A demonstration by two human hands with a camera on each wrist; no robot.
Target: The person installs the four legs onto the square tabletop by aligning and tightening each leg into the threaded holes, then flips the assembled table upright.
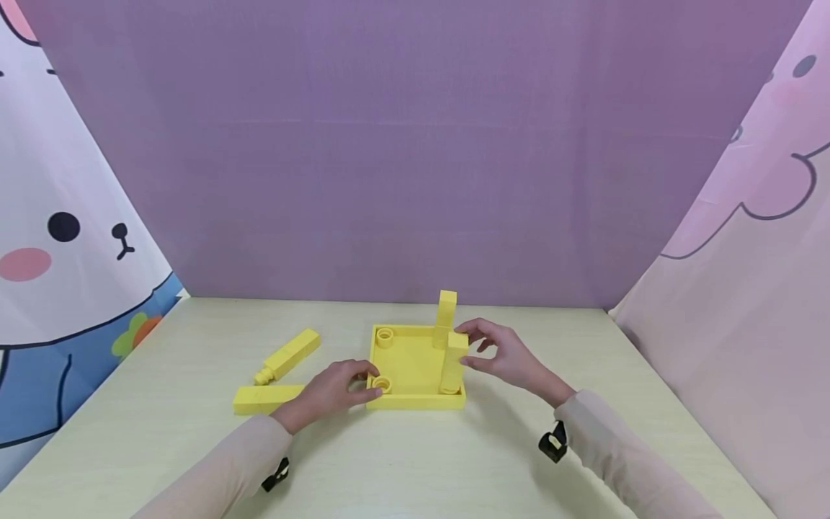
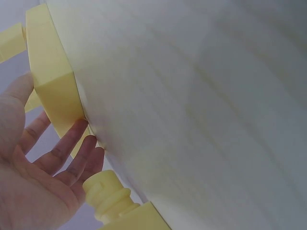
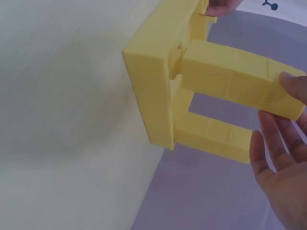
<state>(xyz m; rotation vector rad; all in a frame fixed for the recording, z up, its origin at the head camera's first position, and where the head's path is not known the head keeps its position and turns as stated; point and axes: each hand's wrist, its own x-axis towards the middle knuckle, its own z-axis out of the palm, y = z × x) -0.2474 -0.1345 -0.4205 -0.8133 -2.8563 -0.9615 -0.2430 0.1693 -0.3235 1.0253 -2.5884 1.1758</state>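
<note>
i find the near leg (image 1: 453, 366) at the near right corner of the tray (image 1: 415, 402), top pinched by the right hand (image 1: 509, 357); left hand (image 1: 332, 390) grips the near left corner. i judge the leg light, stiff; best held by opposite flats.

Beige sleeves (image 1: 622, 450), black wrist devices (image 1: 548, 448)

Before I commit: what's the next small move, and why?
Probably a small twist of the right hand on the near-right leg: a gap seems to show at its socket in the right wrist view, while the left hand holds the tray.
</note>
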